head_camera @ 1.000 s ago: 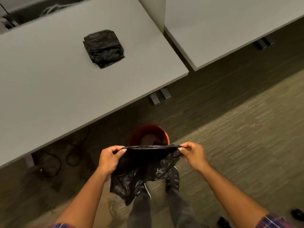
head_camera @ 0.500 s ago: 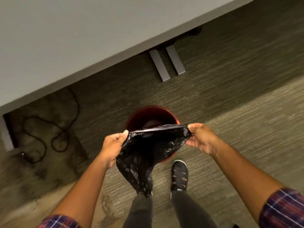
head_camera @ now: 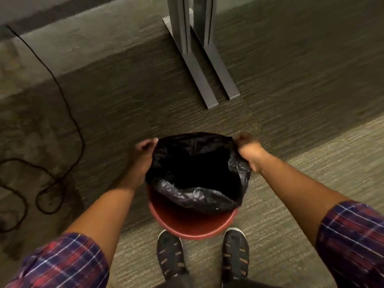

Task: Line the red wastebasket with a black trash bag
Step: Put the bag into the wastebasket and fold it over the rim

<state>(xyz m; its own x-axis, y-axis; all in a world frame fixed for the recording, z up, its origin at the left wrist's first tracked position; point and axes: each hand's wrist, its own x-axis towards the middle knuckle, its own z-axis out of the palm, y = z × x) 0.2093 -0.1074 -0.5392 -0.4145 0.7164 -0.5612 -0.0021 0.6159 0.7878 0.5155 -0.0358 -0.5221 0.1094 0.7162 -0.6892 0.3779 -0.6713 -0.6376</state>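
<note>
The red wastebasket (head_camera: 193, 225) stands on the carpet just in front of my shoes. A black trash bag (head_camera: 197, 169) hangs open into it, its mouth spread wide. The far rim of the basket is covered by the bag, while the near red rim still shows below the bag's loose near edge. My left hand (head_camera: 141, 161) grips the bag's edge at the far left of the basket. My right hand (head_camera: 248, 150) grips the bag's edge at the far right. The basket's inside is hidden by the bag.
Two grey metal desk feet (head_camera: 207, 69) run across the carpet beyond the basket. A black cable (head_camera: 62, 113) loops over the floor at the left. My two dark shoes (head_camera: 170, 254) stand right behind the basket.
The bag went from being held flat above the basket to lowered inside it with its mouth pulled open. My head has leaned forward and down, so the desk top left the view.
</note>
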